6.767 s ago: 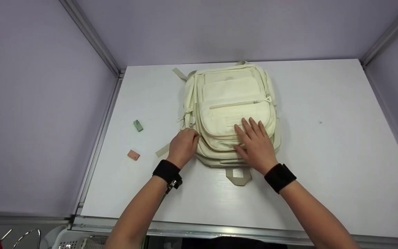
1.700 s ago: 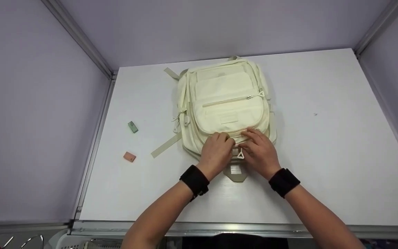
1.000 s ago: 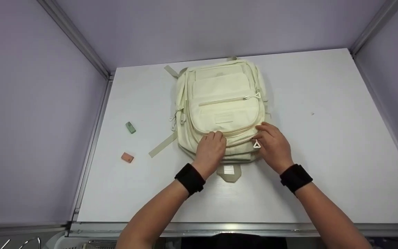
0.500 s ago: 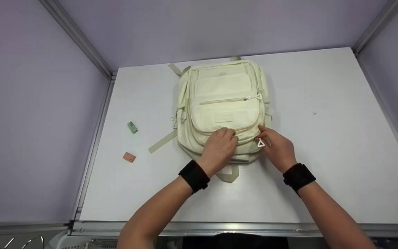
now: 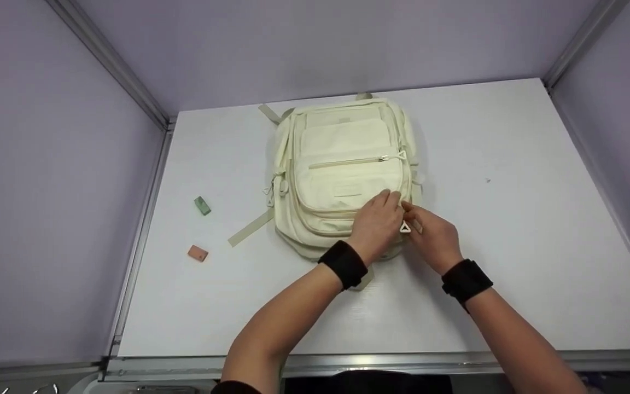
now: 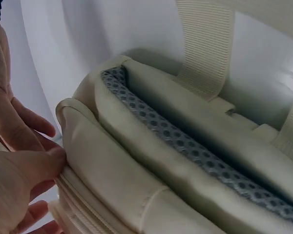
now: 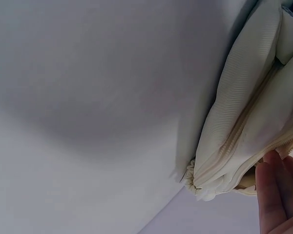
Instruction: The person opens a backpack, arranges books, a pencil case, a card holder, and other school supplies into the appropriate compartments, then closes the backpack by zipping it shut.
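Observation:
A cream backpack (image 5: 342, 137) lies front up on the white table, its carry handle toward me. At its near right corner, my right hand (image 5: 438, 241) pinches the zipper of the front compartment, and a white triangular zipper pull (image 5: 405, 227) hangs by its fingers. Close beside it, my left hand (image 5: 376, 225) holds the pocket edge. In the left wrist view, the left thumb (image 6: 36, 168) presses on the layered zipper edge. Part of the zipper stands apart in the right wrist view, beside the right fingers (image 7: 271, 195); the slider itself is hidden.
Left of the backpack lie a small green block (image 5: 202, 206) and a small orange-pink block (image 5: 198, 253). A loose strap (image 5: 250, 227) sticks out from the bag's left side. Purple-grey panels surround the table, with a metal rail (image 5: 380, 361) along its front.
The right hand, earlier flat on the bag's front, has taken the zipper pull from the near middle to the right corner. The left hand has left the bag's left side and followed rightward.

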Demonstrator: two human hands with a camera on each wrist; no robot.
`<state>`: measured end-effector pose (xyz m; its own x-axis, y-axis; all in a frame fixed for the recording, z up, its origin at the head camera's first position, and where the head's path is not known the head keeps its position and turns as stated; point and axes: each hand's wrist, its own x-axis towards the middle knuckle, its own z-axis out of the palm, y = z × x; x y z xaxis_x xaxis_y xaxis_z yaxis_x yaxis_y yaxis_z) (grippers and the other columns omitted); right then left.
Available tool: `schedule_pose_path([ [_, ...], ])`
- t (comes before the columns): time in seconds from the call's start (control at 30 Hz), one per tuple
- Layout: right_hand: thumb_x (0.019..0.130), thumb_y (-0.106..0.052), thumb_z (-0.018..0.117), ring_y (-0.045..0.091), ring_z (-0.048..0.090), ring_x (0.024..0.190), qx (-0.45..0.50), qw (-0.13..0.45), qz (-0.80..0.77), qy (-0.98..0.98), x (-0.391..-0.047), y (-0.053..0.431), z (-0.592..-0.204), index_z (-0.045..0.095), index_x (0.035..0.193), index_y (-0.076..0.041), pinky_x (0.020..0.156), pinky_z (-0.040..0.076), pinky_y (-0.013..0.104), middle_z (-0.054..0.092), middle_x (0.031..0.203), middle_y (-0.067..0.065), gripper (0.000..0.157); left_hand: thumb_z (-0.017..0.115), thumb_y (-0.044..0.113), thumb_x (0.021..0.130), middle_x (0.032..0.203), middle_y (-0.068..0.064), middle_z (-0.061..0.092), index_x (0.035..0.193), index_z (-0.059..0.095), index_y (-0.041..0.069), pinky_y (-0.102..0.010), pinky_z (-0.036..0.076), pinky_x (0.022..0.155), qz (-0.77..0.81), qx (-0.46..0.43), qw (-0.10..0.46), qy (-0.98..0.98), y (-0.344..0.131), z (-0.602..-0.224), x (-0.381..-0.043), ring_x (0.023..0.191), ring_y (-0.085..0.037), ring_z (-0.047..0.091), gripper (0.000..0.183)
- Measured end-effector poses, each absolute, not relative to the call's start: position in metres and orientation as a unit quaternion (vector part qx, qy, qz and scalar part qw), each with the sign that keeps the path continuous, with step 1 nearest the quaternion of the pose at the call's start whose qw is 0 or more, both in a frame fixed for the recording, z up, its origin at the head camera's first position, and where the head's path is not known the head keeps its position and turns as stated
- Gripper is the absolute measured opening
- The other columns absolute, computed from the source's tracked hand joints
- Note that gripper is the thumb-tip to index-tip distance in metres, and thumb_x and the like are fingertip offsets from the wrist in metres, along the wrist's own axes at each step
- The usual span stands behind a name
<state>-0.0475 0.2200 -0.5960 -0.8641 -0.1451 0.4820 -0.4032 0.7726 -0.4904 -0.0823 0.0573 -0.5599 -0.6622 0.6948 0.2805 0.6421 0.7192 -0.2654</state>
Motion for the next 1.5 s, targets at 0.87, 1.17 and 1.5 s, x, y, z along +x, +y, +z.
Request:
schedule_pose_path([
  [0.87, 0.084, 0.001, 0.08, 0.032, 0.064, 0.084, 0.166, 0.228, 0.211, -0.936, -0.084, 0.262, -0.586, 0.074, 0.098, -0.007, 0.07, 0.052, 0.045, 0.072, 0.092, 0.009, 0.018, 0.061, 0.008, 0.098, 0.135, -0.006, 0.056, 0.108, 0.075, 0.012, -0.025, 0.048, 0.101, 0.07, -0.36, 0.177, -0.913, 0.06, -0.565, -0.078, 0.129, -0.022, 0.054, 0.018],
  [1.17, 0.086, -0.007, 0.081, 0.031, 0.064, 0.083, 0.204, 0.217, 0.178, -0.938, -0.089, 0.267, -0.578, 0.073, 0.094, -0.008, 0.07, 0.051, 0.046, 0.071, 0.088, 0.008, 0.011, 0.058, 0.01, 0.099, 0.151, -0.011, 0.05, 0.112, 0.074, 0.011, -0.028, 0.045, 0.106, 0.081, -0.359, 0.166, -0.915, 0.061, -0.564, -0.073, 0.133, -0.024, 0.051, 0.02],
  [1.5, 0.088, -0.008, 0.077, 0.034, 0.065, 0.082, 0.207, 0.217, 0.151, -0.942, -0.111, 0.277, -0.57, 0.074, 0.092, -0.006, 0.067, 0.051, 0.048, 0.072, 0.086, 0.011, 0.005, 0.059, 0.009, 0.099, 0.149, -0.01, 0.053, 0.111, 0.075, 0.012, -0.027, 0.047, 0.103, 0.066, -0.354, 0.148, -0.921, 0.069, -0.56, -0.066, 0.132, -0.023, 0.052, 0.02],
])
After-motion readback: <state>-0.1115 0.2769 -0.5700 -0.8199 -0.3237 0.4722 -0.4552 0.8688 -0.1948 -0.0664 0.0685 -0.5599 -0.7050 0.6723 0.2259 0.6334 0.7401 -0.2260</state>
